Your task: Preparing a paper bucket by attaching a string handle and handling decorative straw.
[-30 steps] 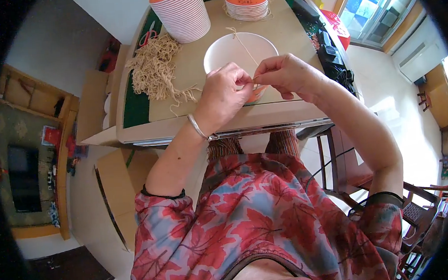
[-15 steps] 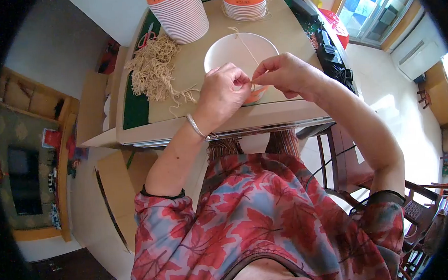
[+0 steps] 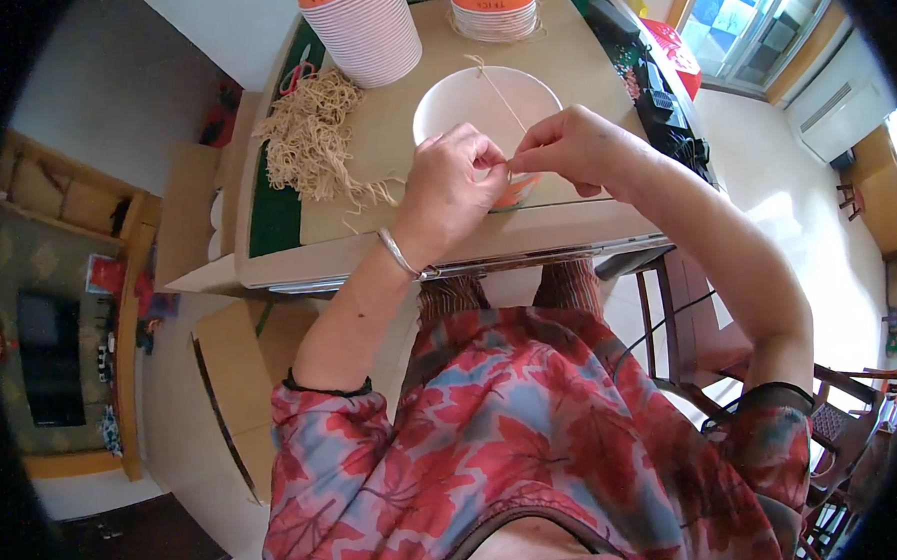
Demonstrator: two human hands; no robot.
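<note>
Your two hands meet over the near rim of a white-lined bucket point(image 3: 458, 101), which stands close to the near edge of the tabletop point(image 3: 579, 69). A tan string point(image 3: 502, 95) runs from the bucket's far rim across its mouth and passes behind the fingers of your right hand point(image 3: 520, 164), which are pinched narrow on it. The fingers of your left hand point(image 3: 497, 170) are drawn narrow at the same spot, tips nearly touching the right; whether they also grip string is too small to tell. The bucket's orange outer wall shows just below your fingertips. To the left lies a string heap point(image 3: 312, 136), with scissors point(image 3: 299, 76) beside it; beyond stands a stack of buckets point(image 3: 368, 35).
</note>
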